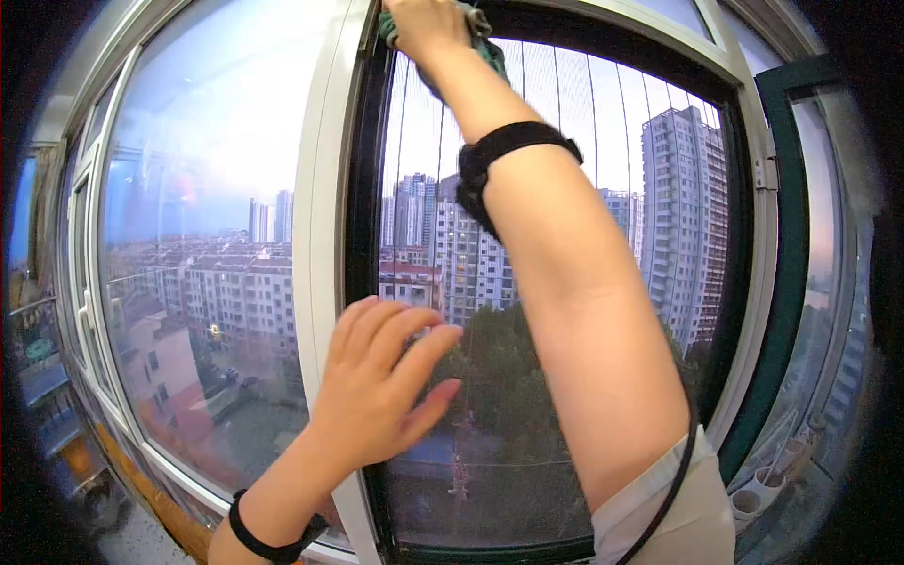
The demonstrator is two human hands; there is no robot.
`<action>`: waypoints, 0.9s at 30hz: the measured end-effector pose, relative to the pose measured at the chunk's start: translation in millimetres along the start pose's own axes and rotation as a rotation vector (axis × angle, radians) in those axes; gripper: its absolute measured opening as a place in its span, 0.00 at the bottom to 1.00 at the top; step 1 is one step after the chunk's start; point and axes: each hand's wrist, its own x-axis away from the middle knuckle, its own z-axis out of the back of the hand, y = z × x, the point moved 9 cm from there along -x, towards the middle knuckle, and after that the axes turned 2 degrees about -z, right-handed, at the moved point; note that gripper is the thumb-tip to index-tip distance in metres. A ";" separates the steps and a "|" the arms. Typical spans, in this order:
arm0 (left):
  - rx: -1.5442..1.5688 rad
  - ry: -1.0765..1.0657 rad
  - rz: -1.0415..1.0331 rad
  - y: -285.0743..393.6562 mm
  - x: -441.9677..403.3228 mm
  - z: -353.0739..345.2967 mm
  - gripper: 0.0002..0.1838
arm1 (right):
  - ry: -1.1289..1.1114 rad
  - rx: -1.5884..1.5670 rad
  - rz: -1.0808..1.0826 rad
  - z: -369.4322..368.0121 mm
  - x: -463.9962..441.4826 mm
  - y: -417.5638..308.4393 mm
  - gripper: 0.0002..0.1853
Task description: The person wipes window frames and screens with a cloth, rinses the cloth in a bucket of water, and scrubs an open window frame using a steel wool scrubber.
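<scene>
Left pane (202, 226): pale sky above apartment blocks.
Left hand (377, 377): before the white post (325, 169), fingers open, slightly curled.
Right hand (428, 33): raised, fingers gripping the green cloth (492, 58).
Cloth spot: dark frame's (362, 217) upper-left corner.
Far right: pale cups (746, 505), low down.

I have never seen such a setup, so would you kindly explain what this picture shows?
No machine is involved: these are one person's bare hands, filmed by a camera worn on the head. The right hand reaches up, holding a green cloth at the upper left corner of the dark window frame. The left hand appears empty, its fingers apart, lower down. A black band circles each arm. Buildings stand outside, and light-coloured containers sit at the picture's lower right.
</scene>
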 end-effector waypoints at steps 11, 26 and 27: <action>0.072 0.010 -0.002 20.3 -19.9 -22.8 0.25 | 0.037 0.302 0.286 44.7 51.9 83.0 0.19; 0.137 -0.082 -0.082 44.1 -23.9 -57.7 0.27 | -0.034 0.835 -0.033 188.3 144.9 352.6 0.17; 0.143 -0.089 -0.090 46.4 -23.4 -58.5 0.27 | -0.032 0.825 -0.034 182.6 144.1 349.9 0.17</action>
